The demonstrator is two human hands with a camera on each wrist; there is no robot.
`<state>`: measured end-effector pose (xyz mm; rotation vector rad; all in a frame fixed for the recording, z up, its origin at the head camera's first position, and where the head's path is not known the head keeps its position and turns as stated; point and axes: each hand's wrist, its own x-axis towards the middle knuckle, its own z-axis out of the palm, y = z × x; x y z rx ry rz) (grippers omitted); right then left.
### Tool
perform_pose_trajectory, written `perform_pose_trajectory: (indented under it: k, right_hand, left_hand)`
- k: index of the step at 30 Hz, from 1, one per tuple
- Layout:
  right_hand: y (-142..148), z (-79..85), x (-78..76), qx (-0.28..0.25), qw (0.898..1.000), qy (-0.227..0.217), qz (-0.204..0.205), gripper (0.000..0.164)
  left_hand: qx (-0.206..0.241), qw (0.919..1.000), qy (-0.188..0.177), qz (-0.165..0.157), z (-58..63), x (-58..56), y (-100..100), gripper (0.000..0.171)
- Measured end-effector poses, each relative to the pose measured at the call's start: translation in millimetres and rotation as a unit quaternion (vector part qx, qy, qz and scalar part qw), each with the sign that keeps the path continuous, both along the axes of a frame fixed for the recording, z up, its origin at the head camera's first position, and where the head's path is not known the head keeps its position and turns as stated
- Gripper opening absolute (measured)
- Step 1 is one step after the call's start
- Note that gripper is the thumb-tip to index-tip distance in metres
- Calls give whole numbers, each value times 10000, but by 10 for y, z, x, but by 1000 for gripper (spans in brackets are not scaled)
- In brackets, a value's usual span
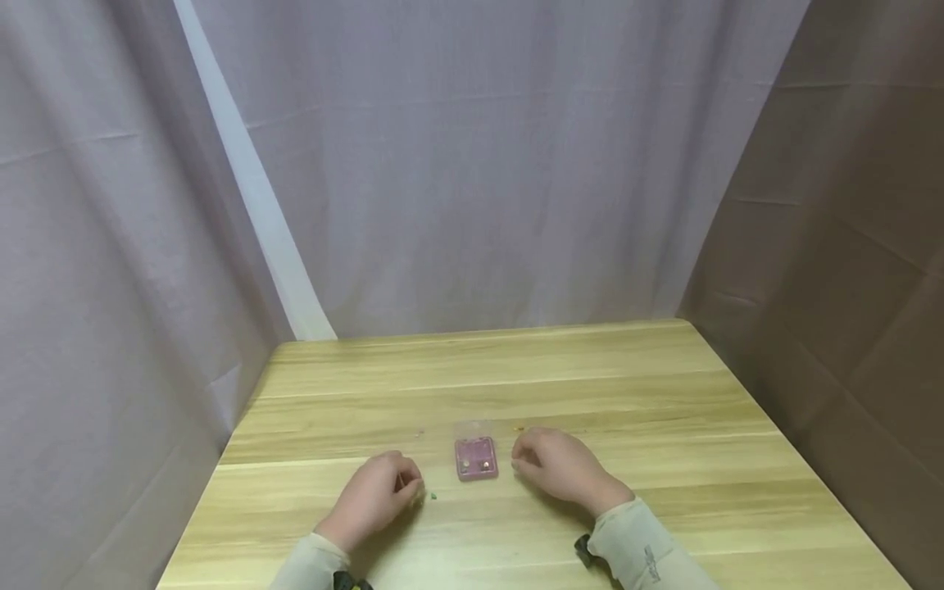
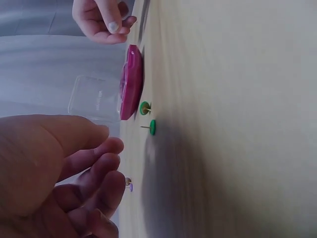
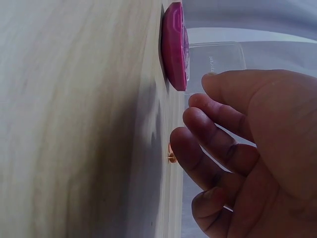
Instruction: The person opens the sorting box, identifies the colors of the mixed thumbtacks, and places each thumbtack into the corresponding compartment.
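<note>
A small pink case [image 1: 475,469] lies on the wooden table between the two hands, its clear lid [image 2: 94,96] flipped up at the far side. Inside it sit a couple of small round pieces [image 1: 486,465]. Left of the case, my left hand [image 1: 378,496] hovers with loosely bent fingers and nothing visible in them. Near its fingertips are two green thumbtacks, one [image 2: 152,127] with its pin pointing sideways and another [image 2: 144,108] closer to the case. My right hand [image 1: 560,465], also loosely bent and holding nothing, is right of the case. An orange thumbtack [image 3: 172,157] lies beyond its fingers.
A purple thumbtack [image 2: 131,186] lies on the table beyond the left hand. The wooden tabletop [image 1: 472,369] ends at a back edge against grey curtains [image 1: 501,180]. More curtain hangs on both sides.
</note>
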<state>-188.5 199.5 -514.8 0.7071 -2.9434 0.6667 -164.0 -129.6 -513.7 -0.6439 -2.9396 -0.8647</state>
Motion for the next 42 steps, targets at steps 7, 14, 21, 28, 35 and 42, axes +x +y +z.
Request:
perform_pose_trajectory:
  k: [7,14,21,28,35,42]
  right_hand:
    - [1,13,0,-61,10000,-2,-3,13]
    - [3,7,25,-116,9999,3,125,14]
    - [-5,13,36,-136,9998,42,113,12]
    - [-23,25,45,-206,9996,96,158,9]
    - [-14,7,34,-118,9999,34,88,9]
    - [-8,3,36,-87,9999,50,79,10]
  left_hand:
    - [6,9998,-88,-178,-33,50,5,6]
    - [63,9989,-73,-451,-134,100,29,8]
    - [27,9991,-46,-421,-150,100,29,9]
    - [-142,9993,-94,-339,-172,90,12,10]
    - [-184,9995,51,-237,-141,78,5,8]
    - [-138,9996,100,-223,-147,57,7,8]
